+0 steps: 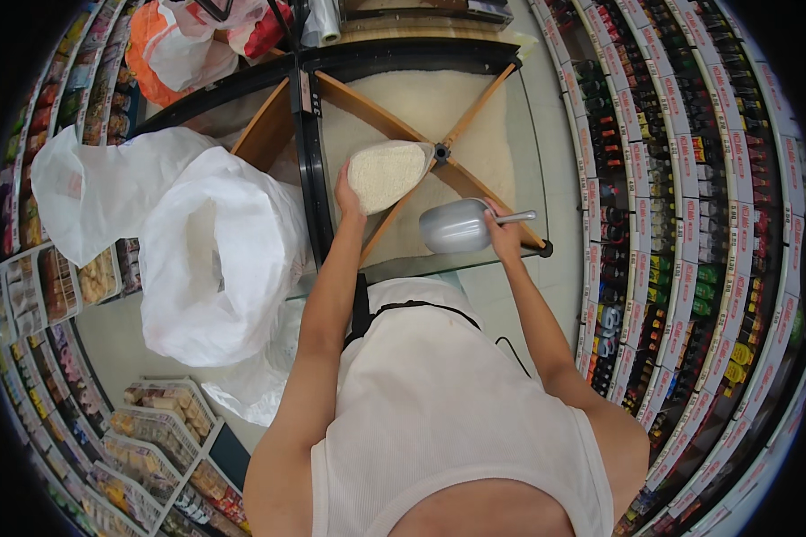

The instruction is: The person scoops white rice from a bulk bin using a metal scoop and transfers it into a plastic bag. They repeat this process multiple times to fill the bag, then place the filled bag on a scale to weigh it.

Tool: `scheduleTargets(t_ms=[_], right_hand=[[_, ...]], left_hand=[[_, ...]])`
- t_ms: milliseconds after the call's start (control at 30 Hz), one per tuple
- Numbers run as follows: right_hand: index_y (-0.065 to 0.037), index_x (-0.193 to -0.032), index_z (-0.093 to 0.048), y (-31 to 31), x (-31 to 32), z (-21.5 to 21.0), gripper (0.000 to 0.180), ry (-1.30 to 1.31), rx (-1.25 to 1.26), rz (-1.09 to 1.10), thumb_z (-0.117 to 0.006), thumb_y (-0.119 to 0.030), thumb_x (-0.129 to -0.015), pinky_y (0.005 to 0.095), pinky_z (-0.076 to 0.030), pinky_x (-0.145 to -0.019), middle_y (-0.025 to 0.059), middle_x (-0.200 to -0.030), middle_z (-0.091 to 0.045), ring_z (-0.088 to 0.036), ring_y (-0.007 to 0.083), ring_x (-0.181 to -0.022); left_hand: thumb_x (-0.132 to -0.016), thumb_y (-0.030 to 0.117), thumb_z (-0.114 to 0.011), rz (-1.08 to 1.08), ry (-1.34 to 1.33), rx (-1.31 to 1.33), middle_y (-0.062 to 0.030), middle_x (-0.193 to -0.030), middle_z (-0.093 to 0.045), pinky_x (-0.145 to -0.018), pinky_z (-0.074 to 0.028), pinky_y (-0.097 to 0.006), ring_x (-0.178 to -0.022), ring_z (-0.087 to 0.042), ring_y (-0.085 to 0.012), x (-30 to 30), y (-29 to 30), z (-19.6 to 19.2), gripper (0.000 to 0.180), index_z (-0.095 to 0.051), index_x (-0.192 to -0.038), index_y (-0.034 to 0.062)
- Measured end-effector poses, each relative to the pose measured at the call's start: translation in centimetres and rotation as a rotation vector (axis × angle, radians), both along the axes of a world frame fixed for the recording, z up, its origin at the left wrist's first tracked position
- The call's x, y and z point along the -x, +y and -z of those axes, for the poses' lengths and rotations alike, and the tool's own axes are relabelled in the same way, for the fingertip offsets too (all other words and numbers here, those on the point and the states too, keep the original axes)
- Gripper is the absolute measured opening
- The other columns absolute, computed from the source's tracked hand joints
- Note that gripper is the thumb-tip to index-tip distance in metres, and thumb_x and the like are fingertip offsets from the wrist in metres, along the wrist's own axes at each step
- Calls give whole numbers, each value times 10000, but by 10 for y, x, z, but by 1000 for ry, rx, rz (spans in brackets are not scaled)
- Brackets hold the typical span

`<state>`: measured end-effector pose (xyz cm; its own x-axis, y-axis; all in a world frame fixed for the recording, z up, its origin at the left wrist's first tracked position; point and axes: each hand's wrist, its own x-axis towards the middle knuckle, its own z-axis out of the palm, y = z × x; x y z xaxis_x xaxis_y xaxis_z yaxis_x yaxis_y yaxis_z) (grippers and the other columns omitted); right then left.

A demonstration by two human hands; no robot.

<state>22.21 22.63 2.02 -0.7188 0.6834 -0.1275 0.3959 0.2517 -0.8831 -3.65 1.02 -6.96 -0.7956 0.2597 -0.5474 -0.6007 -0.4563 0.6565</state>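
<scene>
My left hand (347,191) grips the near-left end of a clear scoop (429,159). White rice (383,176) is heaped in that scoop, which hangs over the wooden-divided bin beside the central hub. To its right, my right hand (503,232) is closed around a grey metal scoop (456,225) where the handle meets the bowl. The metal scoop's mouth points left, above the near part of the bin, and the handle sticks out to the right. Below both scoops, pale rice grains (412,98) fill the bin's compartments between crossed wooden dividers (367,106).
A large white sack (233,295) stands left of the bin, its mouth rolled open. Orange and white bags (183,54) sit at the far left. A clear panel (542,152) edges the bin. Bottle shelves (662,224) line the right; baskets of packaged food (157,438) stand lower left.
</scene>
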Motion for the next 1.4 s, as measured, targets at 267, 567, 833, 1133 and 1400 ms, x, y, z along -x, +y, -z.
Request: scheduleTargets(t_ms=[267, 567, 833, 1133, 1400], right_hand=[[-47, -1288, -577, -39, 17, 169, 425, -96, 90, -88, -664, -210, -904, 325, -499, -875, 186, -1147, -667, -654, 250, -1051], [-119, -1294, -588, -49, 58, 253, 431, -423, 239, -269, -626, -280, -897, 364, -483, -925, 181, -1201, -641, -629, 311, -1086], [-251, -1345, -554, -16, 39, 201, 381, -539, 803, -115, -524, -278, -967, 269, -401, -571, -47, -891, -618, -520, 76, -712], [-185, -1349, -533, 5, -13, 146, 422, -249, 1049, 69, -536, -365, -967, 251, -354, -493, -36, -861, -610, -517, 80, -644], [-119, -1169, -596, 3, -47, 71, 314, 17, 923, 363, -561, -352, -962, 243, -300, -430, -43, -738, -555, -485, 76, -555]], left_hand=[[-1013, 359, -358, 11, -156, -29, -107, -1345, -545, -987, -453, -358, -1185, -561, -259, 1, -4, -8, 479, -452, -1405, 101], [-1005, 401, -409, 45, -122, 124, -85, -1283, -592, -984, -445, -327, -1162, -566, -233, -3, -3, -19, 480, -516, -1338, 74], [-999, 412, -416, 88, -102, 24, -96, -1297, -578, -988, -450, -341, -1175, -561, -249, -1, -9, -14, 484, -504, -1343, 83], [-1003, 388, -388, 109, -110, -4, -99, -1321, -558, -996, -449, -360, -1194, -551, -260, 0, -9, -4, 476, -459, -1386, 114], [-1005, 397, -369, 75, -103, -15, -137, -1326, -564, -1016, -427, -362, -1193, -548, -303, 1, -5, -9, 527, -512, -1334, 11]])
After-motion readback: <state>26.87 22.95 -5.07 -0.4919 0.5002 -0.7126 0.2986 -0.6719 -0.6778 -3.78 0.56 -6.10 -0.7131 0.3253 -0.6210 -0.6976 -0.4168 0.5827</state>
